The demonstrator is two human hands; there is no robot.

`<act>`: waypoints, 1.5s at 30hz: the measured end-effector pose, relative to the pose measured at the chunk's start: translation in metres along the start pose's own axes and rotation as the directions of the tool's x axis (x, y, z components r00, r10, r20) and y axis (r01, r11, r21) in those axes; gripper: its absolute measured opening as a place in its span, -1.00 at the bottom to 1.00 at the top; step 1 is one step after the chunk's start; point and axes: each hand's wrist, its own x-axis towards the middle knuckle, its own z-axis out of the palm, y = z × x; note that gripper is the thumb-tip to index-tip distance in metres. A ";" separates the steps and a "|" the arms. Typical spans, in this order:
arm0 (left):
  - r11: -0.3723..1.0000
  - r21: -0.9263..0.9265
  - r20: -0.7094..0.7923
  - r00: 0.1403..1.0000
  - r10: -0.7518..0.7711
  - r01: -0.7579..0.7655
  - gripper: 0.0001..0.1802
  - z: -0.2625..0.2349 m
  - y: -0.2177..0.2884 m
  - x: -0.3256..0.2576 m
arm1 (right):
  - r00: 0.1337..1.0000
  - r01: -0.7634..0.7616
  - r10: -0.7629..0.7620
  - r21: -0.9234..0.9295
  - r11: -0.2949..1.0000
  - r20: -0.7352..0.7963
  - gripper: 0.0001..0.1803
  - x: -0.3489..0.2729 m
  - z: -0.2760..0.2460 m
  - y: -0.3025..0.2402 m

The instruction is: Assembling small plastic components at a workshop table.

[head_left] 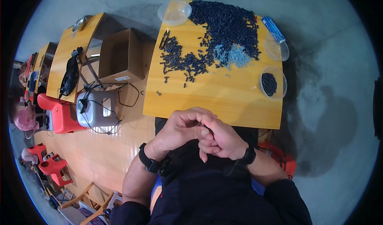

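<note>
My left hand [181,129] and my right hand [221,139] meet at the near edge of the yellow wooden table [223,101]. Both have their fingers bent and pinched together. A sliver of something dark shows between the fingertips, too small and covered to name. Beyond them lies a large heap of small black cylindrical pieces [231,25]. Light blue small parts [235,56] are piled at its near side. A looser group of black pieces [175,55] spreads to the left, beside dark thread snips [164,39].
Clear plastic bowls stand at the table's far left [174,14] and right edge [279,51]; a nearer bowl [284,87] holds black pieces. A blue box [273,29] lies at the far right. Leftward are a cardboard box [119,57], a grey stool [99,109] and another table [66,53].
</note>
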 end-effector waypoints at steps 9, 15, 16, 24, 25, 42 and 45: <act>0.994 -0.012 -0.122 0.986 -0.112 0.111 -0.81 0.001 -0.034 0.010 | 0.993 -0.004 -0.007 -0.091 0.996 -0.118 -0.37 0.005 -0.035 0.009; 0.965 0.252 -0.211 0.977 -0.024 0.078 -0.70 -0.002 -0.071 0.020 | 0.992 0.021 -0.039 -0.145 0.989 -0.124 -0.65 0.004 -0.067 0.016; 0.952 0.295 -0.216 0.976 -0.018 0.083 -0.68 -0.002 -0.074 0.023 | 0.991 0.026 -0.045 -0.146 0.989 -0.128 -0.65 0.003 -0.069 0.015; 0.941 0.286 -0.354 0.933 -0.070 0.179 -0.72 -0.020 -0.090 0.018 | 0.688 0.214 -0.610 -0.692 0.689 -0.394 -0.88 -0.030 -0.101 -0.031; 0.939 0.292 -0.416 0.908 -0.047 0.182 -0.72 -0.025 -0.092 0.018 | 0.581 0.207 -0.702 -0.759 0.617 -0.412 -0.88 -0.039 -0.109 -0.046; 0.643 0.674 -0.696 0.605 0.387 0.365 -0.76 -0.084 -0.079 0.081 | 0.515 -0.077 -0.852 -0.995 0.058 -0.089 -0.85 0.000 -0.122 -0.030; 0.575 0.672 -0.718 0.600 0.351 0.467 -0.76 -0.085 -0.076 0.086 | 0.648 -0.087 -0.760 -0.996 -0.014 -0.046 -0.85 0.015 -0.106 -0.022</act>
